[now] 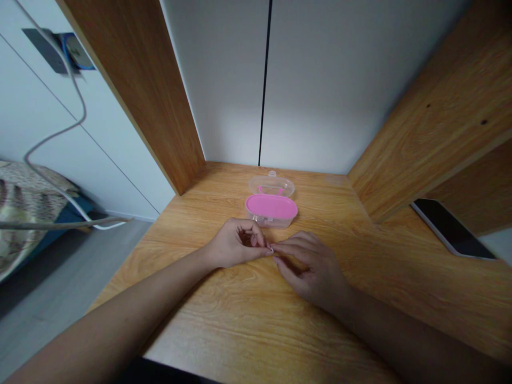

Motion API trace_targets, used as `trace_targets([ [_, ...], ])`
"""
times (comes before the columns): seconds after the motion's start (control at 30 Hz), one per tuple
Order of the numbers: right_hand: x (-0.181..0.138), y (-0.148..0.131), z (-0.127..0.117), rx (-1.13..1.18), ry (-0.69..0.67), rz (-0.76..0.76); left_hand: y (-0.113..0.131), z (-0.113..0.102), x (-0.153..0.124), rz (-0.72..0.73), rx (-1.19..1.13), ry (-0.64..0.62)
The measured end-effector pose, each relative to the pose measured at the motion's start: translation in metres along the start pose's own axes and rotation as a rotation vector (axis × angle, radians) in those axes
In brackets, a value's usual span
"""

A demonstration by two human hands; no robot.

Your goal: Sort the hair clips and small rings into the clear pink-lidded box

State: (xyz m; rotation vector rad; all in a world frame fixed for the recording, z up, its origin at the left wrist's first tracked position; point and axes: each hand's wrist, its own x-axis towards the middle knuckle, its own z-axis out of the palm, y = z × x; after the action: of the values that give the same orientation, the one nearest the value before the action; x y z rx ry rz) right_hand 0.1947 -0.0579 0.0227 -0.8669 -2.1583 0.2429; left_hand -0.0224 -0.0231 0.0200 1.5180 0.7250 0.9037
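Just in front of the plastic box, my left hand (238,244) pinches a tiny white piece (272,250) between thumb and fingertips. It is too small to name. My right hand (310,266) comes in from the other side, its fingers stretched toward the piece and its thumb a little apart from them. Its fingertips are at or very near the piece; whether they touch it I cannot tell. Behind both hands sits the clear plastic box (276,220) with a pink oval tray or cover (272,206) on top. Its clear lid (272,185) is tipped back toward the wall.
The wooden tabletop (216,320) ends against a pale panel wall (228,96). A dark-screened phone (452,226) lies at the right, beside a wooden side board (432,122). At the left, a white cable (82,101) hangs from a wall socket (78,52) near patterned bedding (28,197).
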Motion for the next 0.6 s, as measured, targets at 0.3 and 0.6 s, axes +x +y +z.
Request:
trace_targets([
  [0.3,0.0016,0.0001,-0.0018,-0.007,0.033,0.01,0.0034,-0.0009,-0.0004,-0.027,0.004,-0.033],
  [0.6,0.0022,-0.0025,-0.0036,-0.013,0.056,0.036,0.0055,0.0003,-0.0011,0.008,-0.058,-0.053],
])
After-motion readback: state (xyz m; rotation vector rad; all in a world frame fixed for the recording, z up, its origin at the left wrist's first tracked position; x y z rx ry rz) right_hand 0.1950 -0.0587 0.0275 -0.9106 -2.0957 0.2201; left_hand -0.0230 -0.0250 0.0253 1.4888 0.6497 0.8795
